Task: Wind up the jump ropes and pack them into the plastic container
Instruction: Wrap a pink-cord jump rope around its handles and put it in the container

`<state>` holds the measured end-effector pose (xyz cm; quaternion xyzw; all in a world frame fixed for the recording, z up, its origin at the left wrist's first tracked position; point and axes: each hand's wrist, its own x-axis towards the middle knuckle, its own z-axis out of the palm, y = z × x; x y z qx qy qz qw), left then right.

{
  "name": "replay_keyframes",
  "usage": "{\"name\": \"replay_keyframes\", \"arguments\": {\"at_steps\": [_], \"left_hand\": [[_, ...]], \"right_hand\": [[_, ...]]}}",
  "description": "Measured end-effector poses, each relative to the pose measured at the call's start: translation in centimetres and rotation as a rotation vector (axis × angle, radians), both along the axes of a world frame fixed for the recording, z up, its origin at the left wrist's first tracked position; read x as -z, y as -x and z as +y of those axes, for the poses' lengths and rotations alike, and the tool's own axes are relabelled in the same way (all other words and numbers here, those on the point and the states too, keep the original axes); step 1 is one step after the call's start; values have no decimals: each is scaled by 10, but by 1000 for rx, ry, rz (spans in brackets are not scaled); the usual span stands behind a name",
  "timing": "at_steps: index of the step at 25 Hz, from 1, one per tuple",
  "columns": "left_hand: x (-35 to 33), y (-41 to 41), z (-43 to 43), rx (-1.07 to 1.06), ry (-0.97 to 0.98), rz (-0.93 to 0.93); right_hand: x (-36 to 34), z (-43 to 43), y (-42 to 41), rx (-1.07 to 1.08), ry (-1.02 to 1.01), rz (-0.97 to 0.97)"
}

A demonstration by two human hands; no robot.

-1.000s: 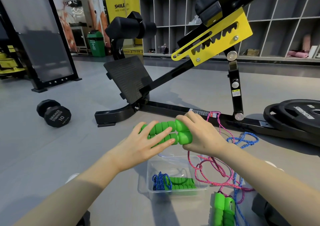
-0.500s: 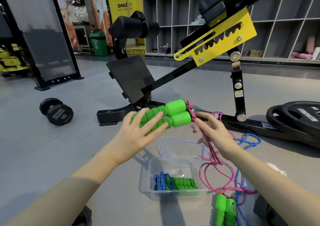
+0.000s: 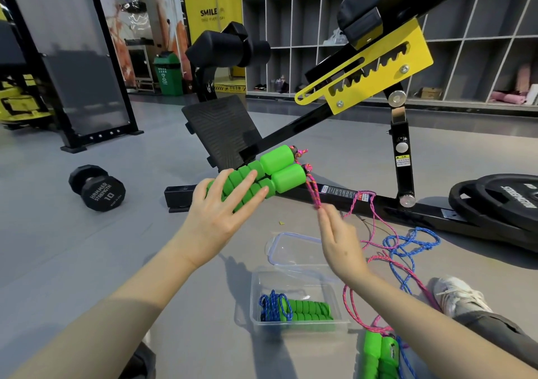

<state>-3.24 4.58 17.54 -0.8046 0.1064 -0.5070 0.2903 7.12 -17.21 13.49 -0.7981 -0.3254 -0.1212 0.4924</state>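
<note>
My left hand [image 3: 219, 213] grips two green foam handles [image 3: 272, 172] held side by side above the floor. A pink rope [image 3: 313, 190] runs from their ends down to my right hand [image 3: 339, 240], which pinches it, then trails in loose loops to the right. Below sits the clear plastic container [image 3: 300, 284] holding one wound jump rope with blue cord [image 3: 273, 306] and green handles. Another pair of green handles [image 3: 378, 355] lies on the floor right of the container, with a loose blue rope [image 3: 407, 244] tangled beyond it.
The container's clear lid [image 3: 291, 247] lies just behind it. A black exercise bench frame [image 3: 334, 195] crosses the floor behind my hands. A 10 dumbbell [image 3: 97, 188] lies at left, black weight plates [image 3: 495, 201] at right. My shoe [image 3: 457, 294] rests near the ropes.
My left hand has lifted the handles up and left. My right hand came off the handle ends and slid down the pink rope, drawing it taut.
</note>
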Motion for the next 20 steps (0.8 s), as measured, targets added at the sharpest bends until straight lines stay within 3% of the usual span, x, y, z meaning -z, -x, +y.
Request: {"name": "replay_keyframes", "arguments": {"at_steps": [3,5,7,13,18,20], "left_hand": [[-1,4,19,-101,19,-50],[-1,13,41,-189,31,-75],[-2,24,59,-261,46,-101],[-12,47,65,-280,99,-144],[-24,60,59,-242,166,-207],[-28,62,58,-238,175,-215]], "right_hand": [[0,0,4,-285,458,183],[-16,-6,-1,-339,840,244],[-52,-2,-5,-310,926,230],[-222,54,11,-322,60,147],[-329,70,30,-439,-292,243],[-330,68,17,-304,-325,203]]}}
